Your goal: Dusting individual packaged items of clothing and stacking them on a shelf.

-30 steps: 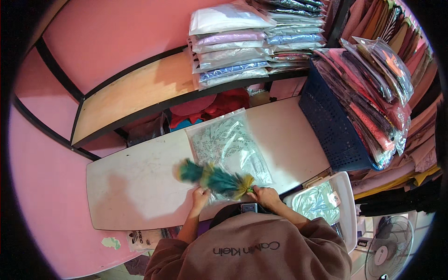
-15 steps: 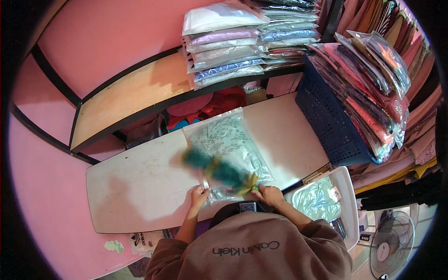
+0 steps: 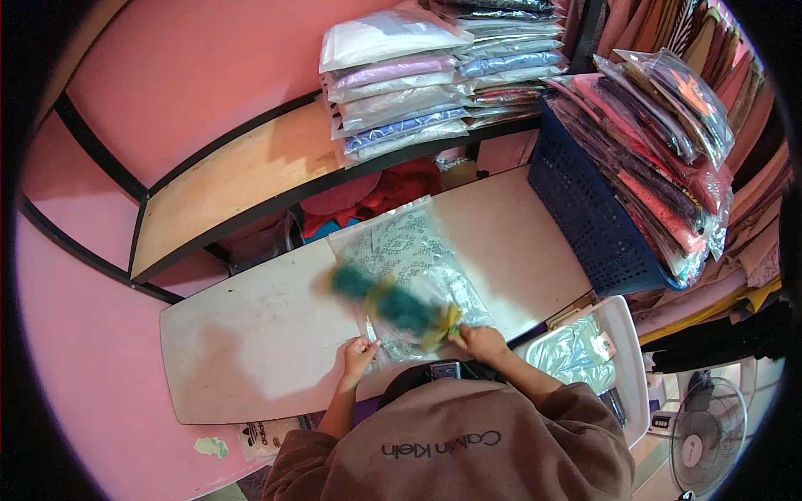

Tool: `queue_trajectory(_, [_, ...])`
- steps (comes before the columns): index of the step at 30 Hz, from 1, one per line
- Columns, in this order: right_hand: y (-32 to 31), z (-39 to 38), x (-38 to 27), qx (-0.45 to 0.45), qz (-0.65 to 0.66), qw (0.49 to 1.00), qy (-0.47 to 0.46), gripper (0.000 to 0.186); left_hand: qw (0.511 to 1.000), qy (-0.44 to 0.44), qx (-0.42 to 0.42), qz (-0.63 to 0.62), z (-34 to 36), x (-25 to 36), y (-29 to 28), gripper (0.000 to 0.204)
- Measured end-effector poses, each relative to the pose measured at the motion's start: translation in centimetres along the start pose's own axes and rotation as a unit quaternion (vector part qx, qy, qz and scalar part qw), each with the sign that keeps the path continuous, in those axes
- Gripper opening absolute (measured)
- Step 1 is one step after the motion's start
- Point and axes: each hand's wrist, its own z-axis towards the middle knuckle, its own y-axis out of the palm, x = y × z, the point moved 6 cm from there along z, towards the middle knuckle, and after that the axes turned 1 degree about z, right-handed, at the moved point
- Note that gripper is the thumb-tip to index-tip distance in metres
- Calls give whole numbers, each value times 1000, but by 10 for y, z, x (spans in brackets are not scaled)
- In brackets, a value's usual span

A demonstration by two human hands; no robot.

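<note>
A clear plastic bag (image 3: 399,240) with a folded, pale green patterned cloth inside lies flat on the white table. At the bag's near left corner, my left hand (image 3: 359,356) is closed, pinching its edge. My right hand (image 3: 482,343) is wrapped round the handle end of a fluffy green and yellow duster (image 3: 401,307). The duster is smeared by motion and stretches left across the lower part of the bag, hiding some of it. Whether it touches the plastic, I cannot tell.
The white table (image 3: 251,351) runs under a wooden shelf (image 3: 225,179) bearing stacks of bagged clothes (image 3: 393,79). A blue basket (image 3: 589,213) full of bagged garments stands at the right. Nearer are a white bin (image 3: 631,367) with bagged clothing and a fan (image 3: 706,442).
The duster stays blurred over the bag, in my right hand. My left hand keeps its pinch at the bag's edge. The whole view has shifted slightly.
</note>
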Motion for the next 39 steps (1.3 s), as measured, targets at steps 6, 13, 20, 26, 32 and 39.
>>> queue_trajectory(6, [-23,23,14,75,-7,996,37,49,1000,3,3,-21,-3,5,3,17])
queue_trajectory(13, [-25,23,19,83,22,993,84,48,1000,24,8,-1,1,-1,2,17])
queue_trajectory(20, [16,-37,48,-5,-23,1000,-6,45,999,42,10,6,-1,1,0,18])
queue_trajectory(26, [-19,-33,104,173,57,960,215,42,1000,30,8,1,-2,7,3,18])
queue_trajectory(32, [-33,-11,162,227,110,922,294,39,998,-28,48,-22,3,4,3,23])
queue_trajectory(39, [-43,6,104,400,49,909,110,42,978,85,149,121,2,42,16,36])
